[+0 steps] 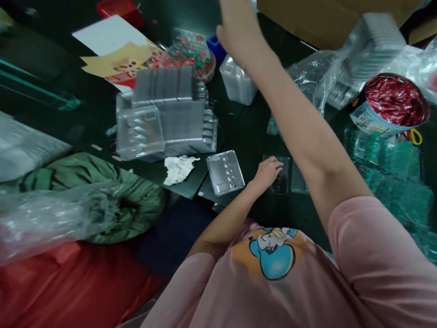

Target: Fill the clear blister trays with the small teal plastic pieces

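My left hand [268, 174] rests low over a clear plastic blister tray [282, 182] on the dark table, its fingers curled together. What they hold, if anything, is too small to make out. My right hand [239, 34] reaches far across the table to the top edge of the view, where its fingers are cut off. Below its wrist stands a stack of clear plastic containers [237, 84], beside a blue object [215, 48]. Left of my left hand lies another clear blister tray [225, 173] with a row of moulded pockets.
Stacked clear trays [174, 123] stand at left, near a white crumpled cloth [179, 169] and a tub of red and green pieces [201, 59]. At right are a bucket of red wrapped packets [396, 100], green plastic trays [396, 182] and yellow-handled scissors [415, 136].
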### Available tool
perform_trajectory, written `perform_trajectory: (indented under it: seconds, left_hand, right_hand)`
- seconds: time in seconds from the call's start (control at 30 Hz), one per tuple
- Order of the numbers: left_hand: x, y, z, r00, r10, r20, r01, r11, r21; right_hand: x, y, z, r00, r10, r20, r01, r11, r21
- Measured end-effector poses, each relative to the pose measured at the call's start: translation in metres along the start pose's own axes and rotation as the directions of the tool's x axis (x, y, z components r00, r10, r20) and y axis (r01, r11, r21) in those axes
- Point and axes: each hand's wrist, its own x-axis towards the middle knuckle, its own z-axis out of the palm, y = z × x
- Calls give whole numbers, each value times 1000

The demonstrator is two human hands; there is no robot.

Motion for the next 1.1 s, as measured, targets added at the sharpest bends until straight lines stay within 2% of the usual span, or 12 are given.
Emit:
perform_trajectory:
  seconds: [0.07, 0.13, 0.17, 0.27, 0.3, 0.33, 0.43, 0.53, 0.67, 0.77, 0.93, 1.1]
  left_hand:
    - [3, 3, 5, 1000, 13, -16, -13, 1000, -13]
    - [6, 5, 11, 999, 37, -24, -38, 999, -19]
    - [7, 7, 13, 998, 52, -25, -53, 998, -23]
    - [12, 12, 16, 997, 74, -25, -75, 996, -39]
    - [14, 14, 16, 997, 72, -22, -73, 996, -44]
    - [15, 16, 15, 998, 64, -15, -65, 997, -47]
    - [20, 18, 9, 1000, 29, 7, -29, 998, -63]
    - [26, 15, 1, 1000, -3, -27, 0, 994, -114]
    - [37, 1, -10, 978, -109, -177, 67, 972, -225]
    - [48, -13, -13, 958, -201, -203, 121, 929, -349]
    - [60, -18, -7, 943, -262, -204, 107, 820, -562]
    - [59, 2, -7, 961, -178, -210, 2, 769, -639]
  right_hand:
    - [-23, 7, -45, 974, 15, 224, -26, 999, 46]
    - [-65, 3, -107, 917, 136, 375, -169, 984, 57]
    - [-92, 0, -136, 844, 237, 481, -282, 959, 21]
    - [-177, 0, -184, 501, 493, 712, -537, 822, -191]
    - [-202, 5, -186, 442, 532, 722, -557, 794, -243]
    - [-224, 10, -182, 424, 584, 692, -566, 767, -301]
    - [-259, 27, -154, 468, 650, 599, -529, 749, -399]
    - [-259, 34, -129, 517, 652, 555, -483, 757, -439]
    - [-255, 30, -121, 505, 654, 564, -446, 757, -478]
    - [-267, 30, -127, 480, 678, 557, -540, 729, -421]
    - [-287, 30, -142, 455, 754, 473, -864, 503, 28]
    - [-287, 13, -157, 454, 718, 527, -867, 219, 447]
